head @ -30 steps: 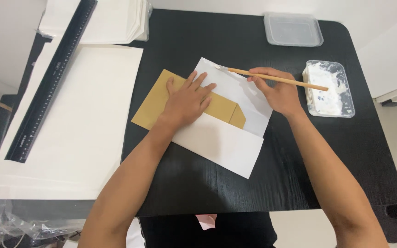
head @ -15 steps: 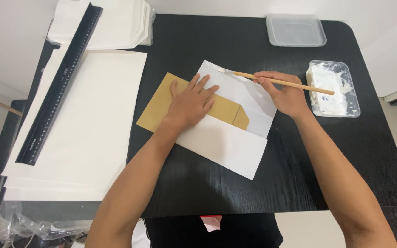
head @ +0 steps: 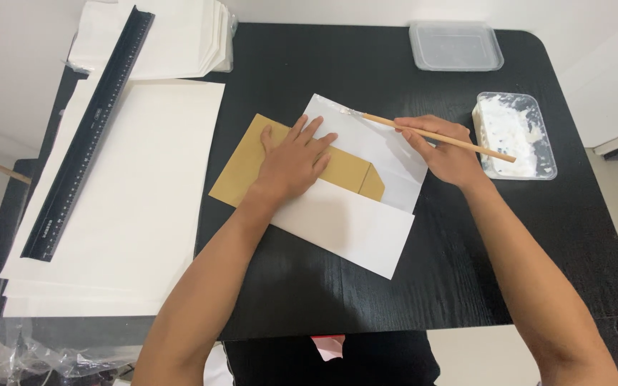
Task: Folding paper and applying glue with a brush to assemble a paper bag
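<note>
The left hand (head: 291, 161) lies flat, fingers spread, pressing a tan cardboard template (head: 252, 154) onto a folded white paper sheet (head: 345, 221) at the centre of the black wooden table (head: 309, 293). The right hand (head: 448, 154) has its fingers closed around a thin wooden-handled brush (head: 430, 134); the brush tip touches the upper flap of the white sheet near its top edge. Just beside the right hand stands a clear plastic tray of white paste (head: 516, 136). A clear plastic lid (head: 455, 46) lies beyond it. Left of the work, a long black ruler (head: 84, 139) rests diagonally on a stack of large white paper sheets (head: 130, 214).
</note>
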